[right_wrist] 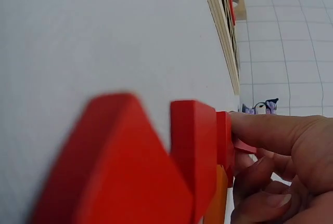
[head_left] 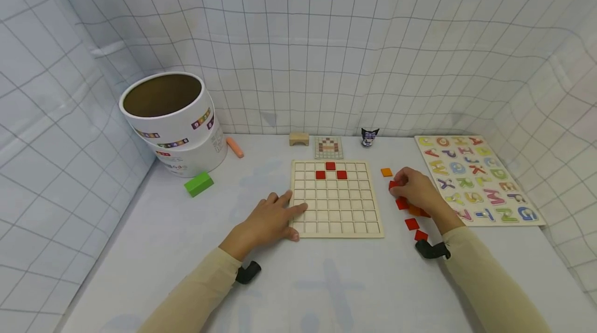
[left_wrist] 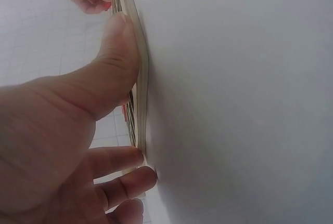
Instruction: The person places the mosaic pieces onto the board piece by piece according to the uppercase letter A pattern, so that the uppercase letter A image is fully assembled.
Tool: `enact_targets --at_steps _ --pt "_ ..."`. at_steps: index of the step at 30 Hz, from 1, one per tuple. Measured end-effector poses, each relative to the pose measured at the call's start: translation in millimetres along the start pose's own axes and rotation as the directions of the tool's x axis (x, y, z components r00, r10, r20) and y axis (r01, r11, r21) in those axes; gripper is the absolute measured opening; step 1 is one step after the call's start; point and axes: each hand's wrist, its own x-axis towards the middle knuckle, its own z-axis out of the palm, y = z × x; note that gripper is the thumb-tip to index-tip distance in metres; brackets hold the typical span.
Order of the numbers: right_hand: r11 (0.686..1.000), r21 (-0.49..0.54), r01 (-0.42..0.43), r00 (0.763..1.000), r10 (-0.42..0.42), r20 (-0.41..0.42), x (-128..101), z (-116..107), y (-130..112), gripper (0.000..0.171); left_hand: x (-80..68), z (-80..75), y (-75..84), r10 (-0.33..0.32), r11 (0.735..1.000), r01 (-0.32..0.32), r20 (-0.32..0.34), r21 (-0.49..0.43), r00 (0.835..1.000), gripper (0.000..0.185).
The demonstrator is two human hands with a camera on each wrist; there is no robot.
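Observation:
A wooden grid board (head_left: 333, 208) lies flat on the table, with 3 red square tiles (head_left: 330, 166) in its far cells. My left hand (head_left: 268, 221) rests at the board's left edge, index finger over the cells and thumb by the near corner; in the left wrist view the thumb (left_wrist: 122, 47) touches the rim. To the right of the board, my right hand (head_left: 417, 190) pinches a red tile (head_left: 393, 185) between thumb and fingers. Several loose red tiles (head_left: 412, 224) and an orange tile (head_left: 414, 211) lie below it; large red tiles (right_wrist: 140, 177) fill the right wrist view's foreground.
Behind the board stand a small pattern card (head_left: 328, 147), a wooden arch block (head_left: 299, 139) and a figurine (head_left: 368, 138). An alphabet puzzle board (head_left: 475, 183) lies right. At left are a white bucket (head_left: 186, 159), a green block (head_left: 199, 184) and an orange stick (head_left: 235, 147).

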Motion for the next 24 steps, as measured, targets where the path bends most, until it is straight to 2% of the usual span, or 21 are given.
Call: enact_targets --at_steps 5,9,13,16,19,21,24 --pt "0.996 0.083 -0.01 1.0 0.012 -0.021 2 -2 1 0.038 0.5 -1.1 -0.9 0.011 1.0 -0.011 -0.012 0.004 1.0 0.078" --pt "0.979 0.204 -0.009 1.0 0.007 0.012 5 -3 4 0.039 0.9 -1.7 -1.2 0.009 1.0 -0.009 -0.008 0.006 1.0 0.079" --pt "0.937 0.348 -0.012 0.999 -0.007 0.054 7 2 1 0.042 0.9 -1.4 -1.7 0.005 1.0 -0.005 -0.001 0.013 1.0 0.079" --pt "0.888 0.459 -0.002 0.996 -0.037 0.077 9 11 -6 0.048 0.9 -0.8 -2.1 0.007 1.0 -0.007 -0.003 0.014 1.0 0.078" --pt "0.86 0.511 0.002 0.993 -0.06 0.098 13 22 -19 0.05 0.7 -0.5 -2.1 0.011 1.0 -0.011 -0.006 0.012 1.0 0.078" --pt "0.866 0.5 0.002 0.991 -0.069 0.115 16 30 -28 0.048 0.3 -0.3 -1.9 0.012 1.0 -0.012 -0.003 0.012 1.0 0.078" --pt "0.903 0.429 0.025 0.988 -0.088 0.127 20 40 -40 0.044 -0.4 -0.7 -0.6 0.009 1.0 -0.009 0.003 0.011 1.0 0.078"
